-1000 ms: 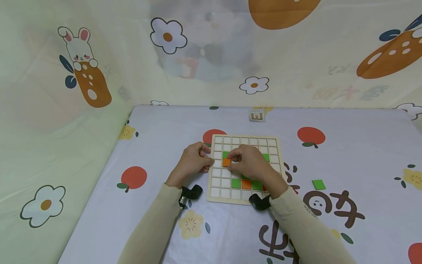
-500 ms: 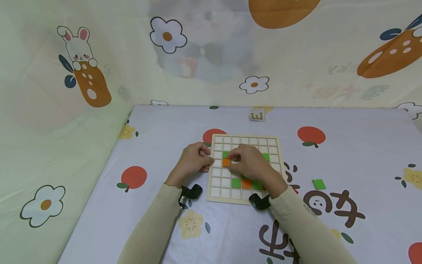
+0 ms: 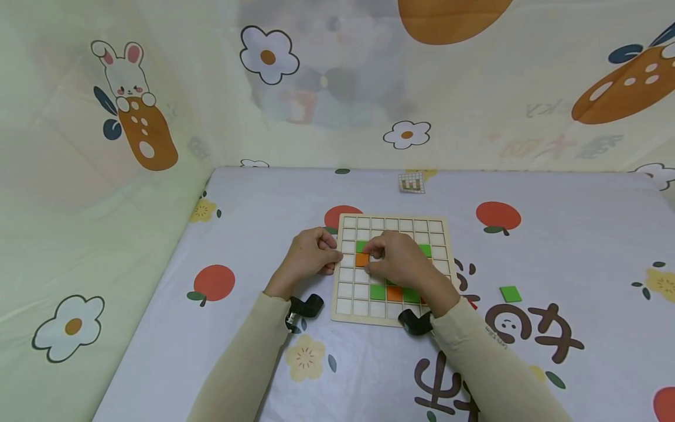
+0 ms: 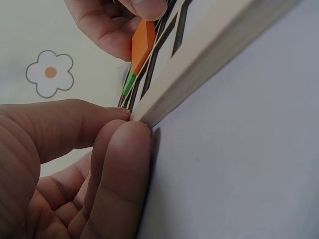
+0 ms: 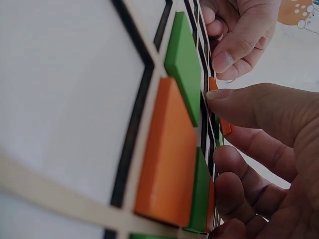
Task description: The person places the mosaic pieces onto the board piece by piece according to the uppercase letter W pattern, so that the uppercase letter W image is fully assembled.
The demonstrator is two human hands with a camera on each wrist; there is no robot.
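A pale wooden grid board (image 3: 364, 320) lies on the table. My left hand (image 3: 311, 255) is at its left side, thumb and finger pinching the edge in the left wrist view. Over the board is my right hand (image 3: 398, 258), its thumb and finger around an orange square tile (image 4: 144, 42) at the second column from the left. The right wrist view shows that tile partly behind the thumb. A green tile (image 3: 361, 247) sits in the square just beyond it. Other green and orange tiles (image 3: 394, 293) fill squares nearer me; the right hand hides several squares.
A loose green tile (image 3: 510, 293) lies on the patterned tablecloth to the right. Behind the board is a small card (image 3: 411, 182) with a printed grid. Hanging patterned cloth (image 3: 337, 105) borders the table at the back and left.
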